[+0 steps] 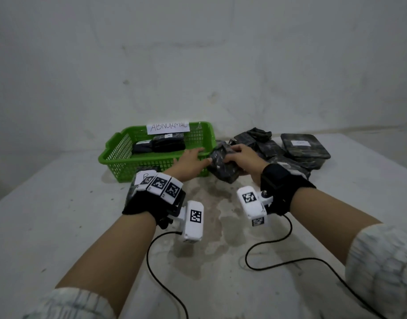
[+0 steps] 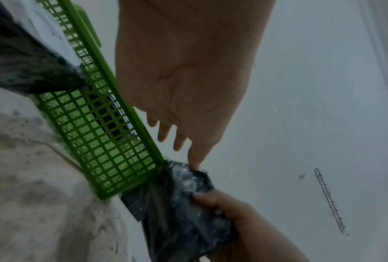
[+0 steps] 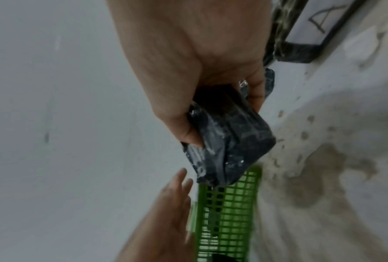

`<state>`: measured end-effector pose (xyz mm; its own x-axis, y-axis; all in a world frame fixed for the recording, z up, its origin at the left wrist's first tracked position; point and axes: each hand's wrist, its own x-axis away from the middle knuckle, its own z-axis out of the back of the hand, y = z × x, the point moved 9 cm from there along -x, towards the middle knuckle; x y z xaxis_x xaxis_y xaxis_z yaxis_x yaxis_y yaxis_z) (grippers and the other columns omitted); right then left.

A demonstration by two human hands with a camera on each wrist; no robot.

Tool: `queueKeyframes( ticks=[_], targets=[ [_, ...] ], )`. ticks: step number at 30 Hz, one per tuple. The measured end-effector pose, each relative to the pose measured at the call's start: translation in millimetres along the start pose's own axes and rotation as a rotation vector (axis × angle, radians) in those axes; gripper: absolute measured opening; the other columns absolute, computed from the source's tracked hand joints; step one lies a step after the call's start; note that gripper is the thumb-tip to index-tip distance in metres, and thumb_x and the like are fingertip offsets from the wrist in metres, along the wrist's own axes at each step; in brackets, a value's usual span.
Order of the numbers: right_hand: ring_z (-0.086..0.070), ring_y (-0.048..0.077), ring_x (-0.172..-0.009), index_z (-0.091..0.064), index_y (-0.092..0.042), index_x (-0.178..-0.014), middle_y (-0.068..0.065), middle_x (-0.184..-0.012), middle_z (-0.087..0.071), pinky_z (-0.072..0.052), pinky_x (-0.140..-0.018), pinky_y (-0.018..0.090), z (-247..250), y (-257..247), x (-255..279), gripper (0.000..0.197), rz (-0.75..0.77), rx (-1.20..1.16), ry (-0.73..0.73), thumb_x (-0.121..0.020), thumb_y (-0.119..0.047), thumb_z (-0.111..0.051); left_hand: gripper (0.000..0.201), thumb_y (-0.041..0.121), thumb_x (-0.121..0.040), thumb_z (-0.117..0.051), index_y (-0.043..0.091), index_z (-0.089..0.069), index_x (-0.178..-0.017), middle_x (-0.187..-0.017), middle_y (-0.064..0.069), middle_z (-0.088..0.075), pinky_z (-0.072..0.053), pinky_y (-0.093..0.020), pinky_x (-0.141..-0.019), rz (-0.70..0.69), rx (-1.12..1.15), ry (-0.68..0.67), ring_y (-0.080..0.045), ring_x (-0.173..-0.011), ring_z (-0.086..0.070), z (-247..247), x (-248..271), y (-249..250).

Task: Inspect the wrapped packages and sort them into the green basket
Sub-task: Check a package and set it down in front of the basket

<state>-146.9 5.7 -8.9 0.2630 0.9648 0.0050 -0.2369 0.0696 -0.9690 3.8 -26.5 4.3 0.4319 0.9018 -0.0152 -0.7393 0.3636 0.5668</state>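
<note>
While right grip (image 1: 240, 155) clasps package (image 1: 223, 166), left grip (image 1: 191, 161) spreads.

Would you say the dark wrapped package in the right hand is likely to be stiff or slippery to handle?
The wrapped package looks glossy, so probably somewhat slippery. The right hand wraps its fingers round it and the film creases, suggesting a soft wrapper. Its blocky shape makes rolling unlikely.

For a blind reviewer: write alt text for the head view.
The right hand grips a dark wrapped package beside the green basket, while the open left hand reaches toward it. The basket holds dark packages; more lie on the table to the right.
</note>
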Motion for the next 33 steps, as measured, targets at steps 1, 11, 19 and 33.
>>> queueKeyframes(
  ticks=[1,11,19,33],
  targets=[
    [-0.058,0.015,-0.073,-0.059,-0.016,-0.099,0.004,-0.09,-0.062,-0.047,-0.062,0.021,-1.6,-5.0,2.7,0.017,-0.033,-0.1,-0.026,-0.085,-0.008,-0.064,0.055,0.042,-0.095,-0.045,0.019,-0.033,-0.144,-0.15,-0.013,-0.029,-0.022,-0.05,-0.115,-0.012,0.087,0.029,-0.03,-0.139,-0.028,3.8,-0.9,3.4],
    [-0.04,0.025,-0.107,-0.051,-0.008,-0.111,0.012,-0.12,-0.047,-0.03,-0.088,0.033,-18.0,-53.7,23.4,0.045,0.675,0.559,0.023,-0.072,0.002,-0.072,0.036,0.033,-0.098,-0.045,0.006,-0.044,-0.122,-0.108,-0.009,-0.055,-0.053,-0.036,-0.076,0.08,0.835,-0.012,-0.017,-0.09,-0.058,7.8,8.2,20.4],
    [-0.035,0.022,-0.128,-0.023,-0.034,-0.144,0.001,-0.141,-0.02,-0.039,-0.108,0.037,-2.9,-12.0,11.5,0.107,0.222,0.021,-0.096,-0.063,-0.002,-0.084,0.073,-0.005,-0.074,-0.072,0.016,-0.04,-0.136,-0.12,-0.013,-0.052,-0.054,-0.043,-0.087,-0.027,0.883,-0.005,-0.025,-0.103,-0.06,19.1,11.7,20.8],
    [-0.066,0.022,-0.083,-0.06,-0.004,-0.112,0.011,-0.098,-0.067,-0.059,-0.072,0.037,-10.5,-6.1,8.4,0.025,-0.059,-0.608,-0.135,-0.098,-0.022,-0.05,0.073,0.025,-0.057,-0.077,0.043,-0.044,-0.119,-0.132,-0.017,-0.041,-0.051,-0.044,-0.096,-0.084,0.738,0.051,-0.031,-0.114,-0.055,18.6,12.3,26.4]
  ],
)
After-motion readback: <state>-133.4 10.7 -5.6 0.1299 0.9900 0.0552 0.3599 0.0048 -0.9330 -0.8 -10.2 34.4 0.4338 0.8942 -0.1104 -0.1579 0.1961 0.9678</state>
